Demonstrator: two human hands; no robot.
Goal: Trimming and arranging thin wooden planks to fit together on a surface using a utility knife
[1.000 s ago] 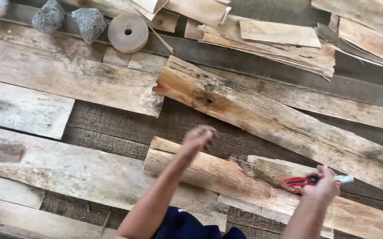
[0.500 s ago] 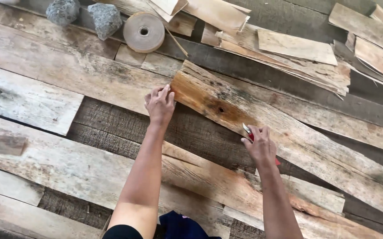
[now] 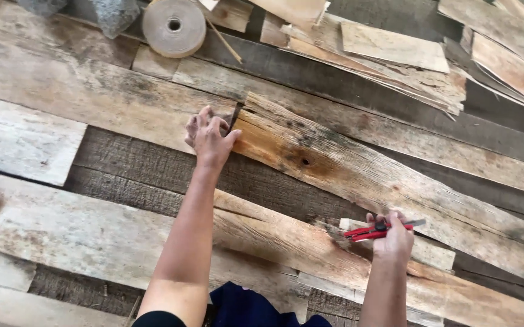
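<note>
My left hand (image 3: 208, 137) rests on the left end of a long, rough brown wood sheet (image 3: 359, 175) that runs diagonally down to the right, fingers curled at its edge. My right hand (image 3: 393, 237) holds a red utility knife (image 3: 371, 230) with its blade pointing right, low at the right over another pale wood sheet (image 3: 310, 248). Weathered grey planks (image 3: 80, 91) lie under everything.
A roll of tan tape (image 3: 173, 25) and a grey stone (image 3: 115, 13) sit at the top left. Thin veneer sheets (image 3: 395, 54) are stacked at the top right. A dark blue garment (image 3: 244, 306) shows at the bottom.
My left hand has stayed at the sheet's left end. My right hand has pulled back down and to the right, and the knife shows fully again.
</note>
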